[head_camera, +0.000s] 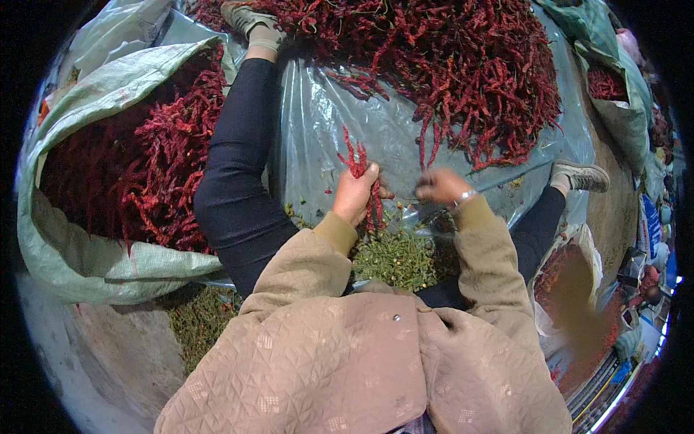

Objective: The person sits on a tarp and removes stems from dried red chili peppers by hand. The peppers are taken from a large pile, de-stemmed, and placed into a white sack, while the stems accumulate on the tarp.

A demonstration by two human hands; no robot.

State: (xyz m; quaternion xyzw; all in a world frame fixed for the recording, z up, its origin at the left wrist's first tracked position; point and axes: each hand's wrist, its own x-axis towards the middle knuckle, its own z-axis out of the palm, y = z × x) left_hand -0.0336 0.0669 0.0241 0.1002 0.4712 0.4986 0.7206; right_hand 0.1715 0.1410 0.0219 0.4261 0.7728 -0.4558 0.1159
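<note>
My left hand (356,190) is closed round a small bunch of dried red chili peppers (354,158), whose ends stick out above and below the fist. To its right, my right hand (443,186) is blurred, its fingers bent beside the lower tips of chilies; whether it grips one I cannot tell. Beyond both hands a large heap of dried red chilies (488,81) lies on clear plastic sheeting (320,108). A pile of green stems (398,257) lies between my legs, just below the hands.
A big woven sack (157,266) full of red chilies lies open on the left. Another sack (623,119) stands at the upper right, and a further one (591,249) at the lower right. My outstretched legs flank the sheeting, one shoe (583,176) at its right edge.
</note>
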